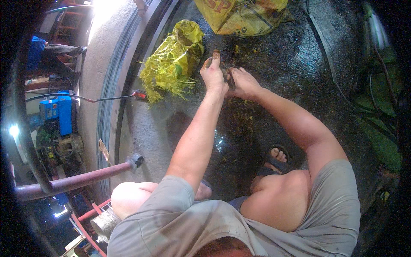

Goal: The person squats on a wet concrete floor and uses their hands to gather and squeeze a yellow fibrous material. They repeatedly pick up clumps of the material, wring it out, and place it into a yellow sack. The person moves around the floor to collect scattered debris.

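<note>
In front of me, over the wet floor, my left hand [214, 77] is closed with its thumb up around a small dark, dirty piece [230, 80]. My right hand [243, 84] presses against it from the other side, its fingers curled. Most of the piece is hidden between my hands, so I cannot make out its kind. Left of my hands lies a frayed yellow woven sack [180, 60], its torn strands spread toward me. A larger yellow sack [239, 19] lies just beyond my hands.
A red plug or socket [139, 95] on a cable [85, 99] lies to the left. A reddish pipe [94, 173] juts in at the lower left. Behind it stand a blue machine [64, 112] and a person in blue [37, 51]. Cables [329, 68] run along the right.
</note>
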Available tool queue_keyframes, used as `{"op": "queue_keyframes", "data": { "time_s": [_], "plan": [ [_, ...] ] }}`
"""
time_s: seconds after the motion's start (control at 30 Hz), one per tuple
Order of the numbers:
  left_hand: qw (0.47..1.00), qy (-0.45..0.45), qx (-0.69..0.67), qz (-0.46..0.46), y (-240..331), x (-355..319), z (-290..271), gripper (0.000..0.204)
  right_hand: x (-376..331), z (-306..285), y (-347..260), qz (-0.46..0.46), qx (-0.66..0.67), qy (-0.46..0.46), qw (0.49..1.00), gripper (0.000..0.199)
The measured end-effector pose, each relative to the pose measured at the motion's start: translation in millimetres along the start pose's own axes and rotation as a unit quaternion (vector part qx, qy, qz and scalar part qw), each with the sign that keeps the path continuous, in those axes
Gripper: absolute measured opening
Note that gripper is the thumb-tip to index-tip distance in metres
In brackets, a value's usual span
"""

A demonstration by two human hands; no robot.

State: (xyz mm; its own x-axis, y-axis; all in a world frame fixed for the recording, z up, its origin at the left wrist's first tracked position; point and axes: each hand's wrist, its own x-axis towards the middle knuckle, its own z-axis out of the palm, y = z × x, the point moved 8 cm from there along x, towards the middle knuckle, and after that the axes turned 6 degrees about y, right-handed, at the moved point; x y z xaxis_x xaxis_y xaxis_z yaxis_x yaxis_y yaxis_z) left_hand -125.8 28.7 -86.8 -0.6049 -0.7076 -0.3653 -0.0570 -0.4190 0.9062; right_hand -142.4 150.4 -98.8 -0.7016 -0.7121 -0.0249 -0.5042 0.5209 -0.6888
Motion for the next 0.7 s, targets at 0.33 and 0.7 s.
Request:
{"op": "queue_keyframes", "data": {
  "time_s": [0.33, 0.7],
  "plan": [
    [0.998, 0.022, 0.027, 0.049, 1.2, 2.4, -3.1, 0.026, 0.4, 0.2, 1.8, -0.017, -0.021, 0.034, 0.999, 0.094],
    [0.999, 0.008, -0.004, 0.047, 3.8, -7.0, -1.8, 0.029, 4.6, 7.8, 7.0, -0.033, -0.015, 0.009, 0.999, 0.103]
  ]
}}
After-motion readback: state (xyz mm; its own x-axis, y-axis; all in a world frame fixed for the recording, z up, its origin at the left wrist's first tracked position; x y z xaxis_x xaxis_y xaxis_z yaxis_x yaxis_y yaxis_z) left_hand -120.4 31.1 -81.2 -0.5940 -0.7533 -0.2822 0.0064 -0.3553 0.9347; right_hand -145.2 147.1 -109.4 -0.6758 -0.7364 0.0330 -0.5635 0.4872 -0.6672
